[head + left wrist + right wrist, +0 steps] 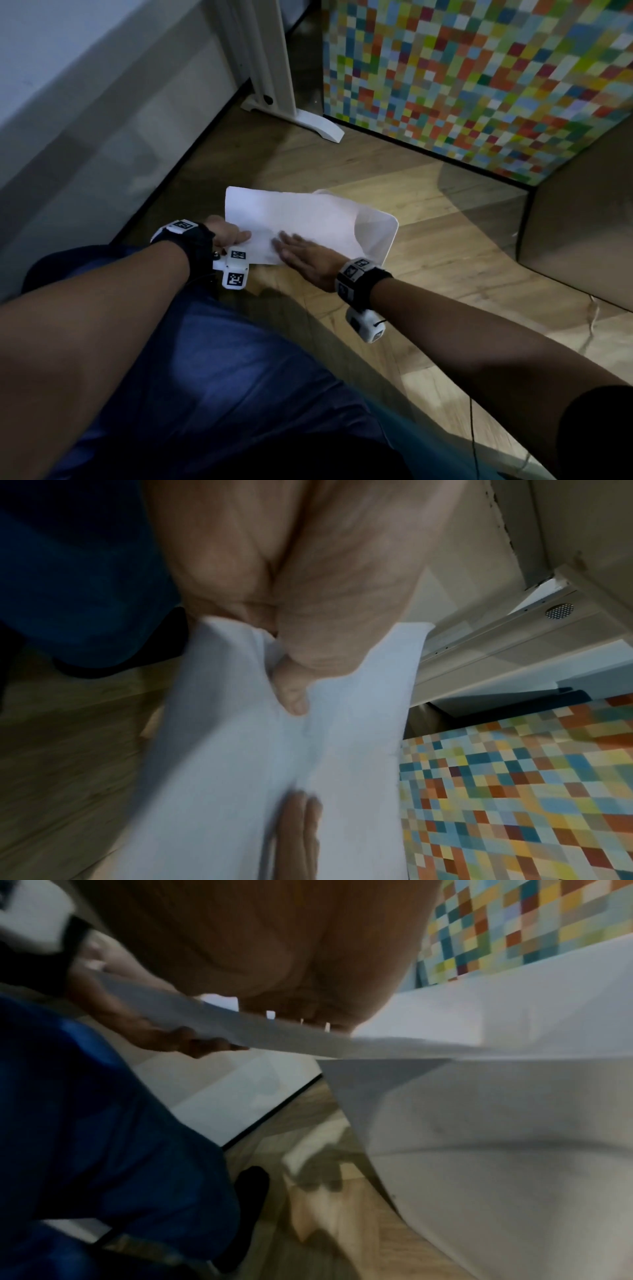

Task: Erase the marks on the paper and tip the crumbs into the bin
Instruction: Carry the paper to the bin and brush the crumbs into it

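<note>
over the white bin point(380, 236) on the wood floor point(428, 281) we hold the paper point(294, 219), its far end dipping into the bin's mouth. our left hand point(227, 233) pinches the near edge; our right hand point(301, 255) lies flat on top, fingers straight.
</note>
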Demonstrator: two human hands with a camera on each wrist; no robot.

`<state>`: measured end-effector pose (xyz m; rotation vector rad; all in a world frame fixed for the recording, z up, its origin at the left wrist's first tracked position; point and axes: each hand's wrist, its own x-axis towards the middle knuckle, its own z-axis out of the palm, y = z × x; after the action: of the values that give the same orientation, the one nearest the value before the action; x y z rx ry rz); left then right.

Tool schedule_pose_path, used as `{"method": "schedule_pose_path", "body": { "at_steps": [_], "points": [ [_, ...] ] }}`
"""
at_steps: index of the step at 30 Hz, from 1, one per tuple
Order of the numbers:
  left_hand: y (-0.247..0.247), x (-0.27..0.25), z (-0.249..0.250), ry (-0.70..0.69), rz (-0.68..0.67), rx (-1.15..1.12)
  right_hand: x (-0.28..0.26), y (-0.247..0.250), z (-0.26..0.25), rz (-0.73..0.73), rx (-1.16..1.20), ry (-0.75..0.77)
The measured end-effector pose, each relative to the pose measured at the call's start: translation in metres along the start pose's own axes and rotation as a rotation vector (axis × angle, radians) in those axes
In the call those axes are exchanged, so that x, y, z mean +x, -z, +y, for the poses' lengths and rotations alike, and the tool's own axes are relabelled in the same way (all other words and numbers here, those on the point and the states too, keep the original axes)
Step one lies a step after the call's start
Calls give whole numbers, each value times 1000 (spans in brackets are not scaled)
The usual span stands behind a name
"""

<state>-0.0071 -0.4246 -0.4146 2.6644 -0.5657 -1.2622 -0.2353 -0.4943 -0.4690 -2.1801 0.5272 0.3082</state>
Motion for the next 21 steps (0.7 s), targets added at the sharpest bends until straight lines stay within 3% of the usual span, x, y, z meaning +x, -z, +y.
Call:
{"method": "schedule_pose_path", "body": {
  "at_steps": [7,9,12,14,18,21],
  "points": [
    [9,4,-13,28,4,-74,-5,24,53,92,-132,-563],
    [9,4,-12,23,13,-75,0,26,40,110,-141,-481],
    [6,6,-7,7,27,-1,5,19,-12,18,-74,-71],
    [4,6,-4,-7,33,43,13,12,-31,-33,49,13],
    [4,12,-3,-10,32,34,11,11,-10,-43,125,-87],
    [5,15,-5,-8,33,40,-5,26,11,-52,76,-276]
  ]
}}
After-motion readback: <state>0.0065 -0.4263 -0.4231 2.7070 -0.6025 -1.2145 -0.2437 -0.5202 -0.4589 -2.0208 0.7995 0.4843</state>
